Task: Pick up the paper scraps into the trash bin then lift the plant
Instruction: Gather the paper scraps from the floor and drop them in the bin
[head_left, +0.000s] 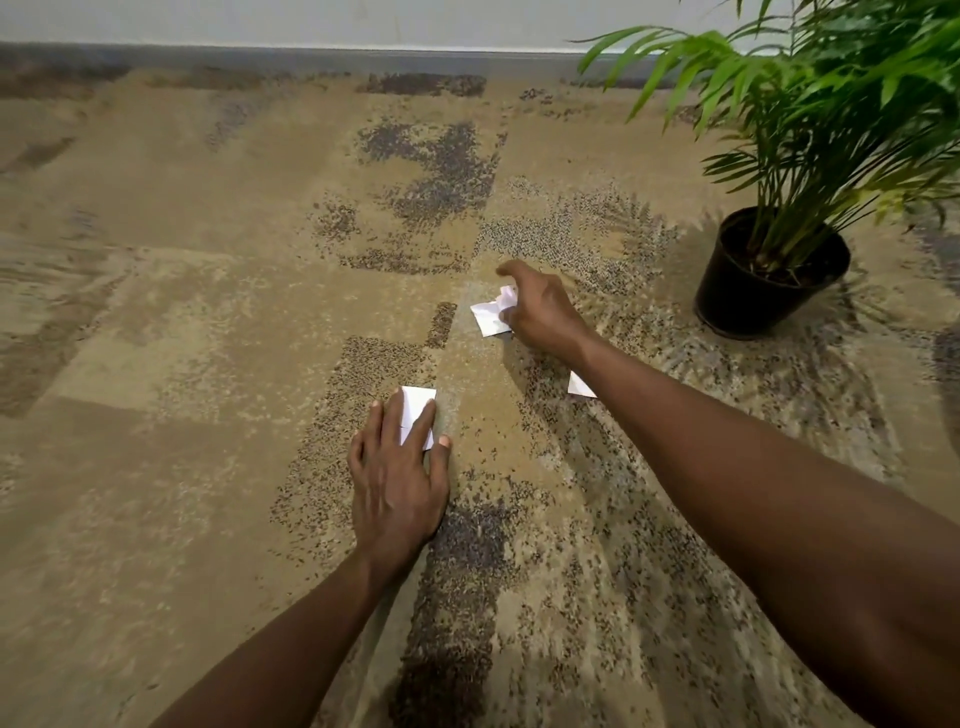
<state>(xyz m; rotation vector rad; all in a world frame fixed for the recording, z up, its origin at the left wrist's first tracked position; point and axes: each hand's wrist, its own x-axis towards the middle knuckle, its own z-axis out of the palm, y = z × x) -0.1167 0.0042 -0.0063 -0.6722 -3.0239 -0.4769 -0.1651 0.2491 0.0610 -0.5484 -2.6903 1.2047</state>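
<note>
Three white paper scraps lie on the brown carpet. My left hand (397, 478) rests flat on the near scrap (415, 410), fingers spread over it. My right hand (540, 309) reaches farther out and curls around a crumpled scrap (506, 297), with a flat scrap (487, 317) just under and left of the fingers. A third small scrap (578, 387) peeks out from behind my right forearm. The plant (810, 135), a green palm in a black pot (748, 299), stands at the right. No trash bin is in view.
Patterned tan and dark carpet (208, 312) covers the floor up to a grey baseboard and pale wall (311, 26) at the back. The plant's fronds overhang the upper right corner.
</note>
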